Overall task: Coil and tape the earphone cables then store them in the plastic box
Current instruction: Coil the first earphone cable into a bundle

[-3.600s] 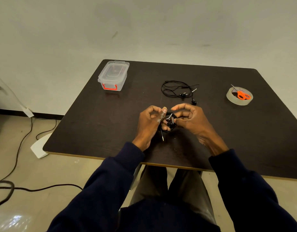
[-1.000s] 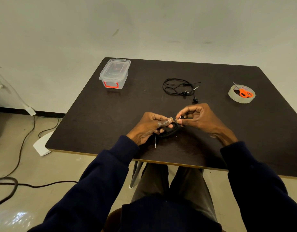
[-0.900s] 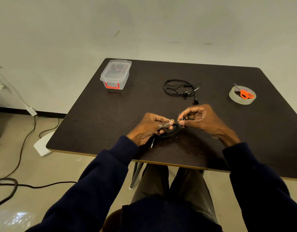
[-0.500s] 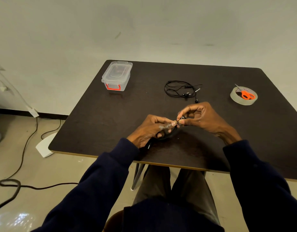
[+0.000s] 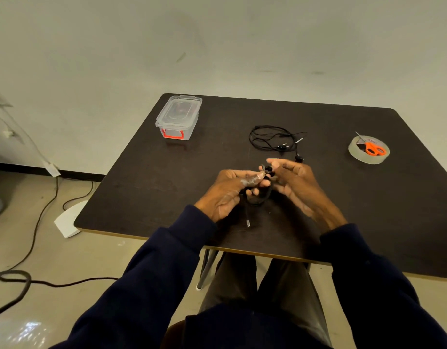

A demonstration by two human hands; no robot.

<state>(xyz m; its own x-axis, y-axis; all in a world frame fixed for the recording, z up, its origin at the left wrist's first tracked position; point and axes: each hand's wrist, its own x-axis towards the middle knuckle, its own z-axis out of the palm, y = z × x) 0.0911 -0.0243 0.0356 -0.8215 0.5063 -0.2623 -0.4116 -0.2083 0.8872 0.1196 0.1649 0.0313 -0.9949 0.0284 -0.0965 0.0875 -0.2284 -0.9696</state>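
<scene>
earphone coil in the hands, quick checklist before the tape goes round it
1. Coil gripped: ok, the left hand holds the earphone coil.
2. Tape ready: ok, a clear tape strip sits on the left hand.
3. Ends tucked: not ok, the plug dangles below the coil.
4. Right hand pinching the earbuds: cannot tell.
5. Plastic box open: not ok, its lid is on.
6. Second earphone coiled: not ok, it lies loose on the table.
</scene>
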